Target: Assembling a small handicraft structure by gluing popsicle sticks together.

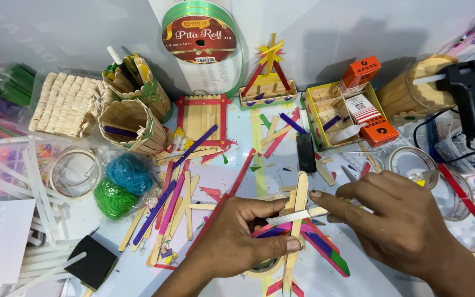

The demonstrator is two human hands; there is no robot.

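The left hand (pixel 237 236) pinches the stick frame (pixel 298 231) while the right hand (pixel 397 225) grips a blade (pixel 292 216), which may slip toward the thumb.

Two hands (pixel 237 236); two yarn balls (pixel 129 173); one ribbon roll (pixel 200 33).

A small craft piece built from flat wooden sticks (pixel 298 220) lies on the bench, low in the middle of the view. One plain, pale stick runs lengthwise, top to bottom. Coloured sticks in pink, purple, red and green fan out across it at angles. A thin, pale strip (pixel 295 215) lies crosswise over the plain stick. A roll of tape (pixel 265 268) sits partly hidden beneath the piece.
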